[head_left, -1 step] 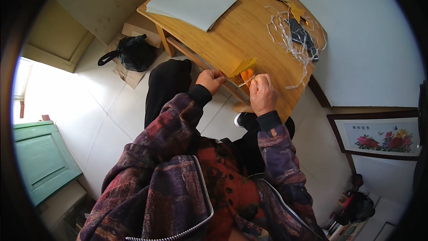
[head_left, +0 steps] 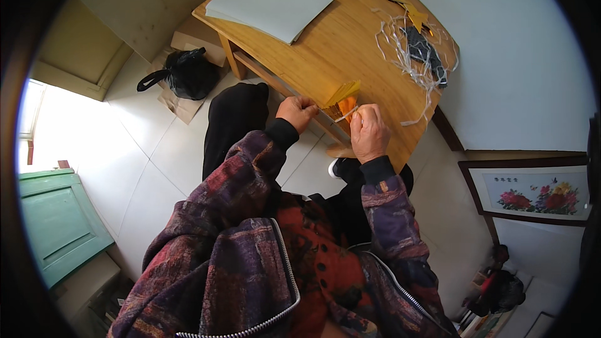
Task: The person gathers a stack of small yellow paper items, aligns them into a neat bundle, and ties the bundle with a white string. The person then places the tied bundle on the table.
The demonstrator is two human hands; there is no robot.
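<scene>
A folded piece of gold foil paper [head_left: 343, 94], orange on its lower side, is at the near edge of the wooden table, between my two hands. Across its lower part runs a short white string [head_left: 345, 114]. My right hand [head_left: 370, 131] is closed in a pinch on this string, just right of the gold piece. On the other side, my left hand [head_left: 297, 113] is also closed, thumb against forefinger, its tips close to the paper's left edge. What those left fingertips hold is too small to make out.
On the wooden table [head_left: 325, 37] are a stack of white sheets [head_left: 272, 1], a tangle of white strings [head_left: 400, 56] with dark grey material [head_left: 424, 52], and several gold folded pieces [head_left: 416, 16]. A black plastic bag [head_left: 191, 75] rests on cardboard on the floor. A wall flanks the table's right.
</scene>
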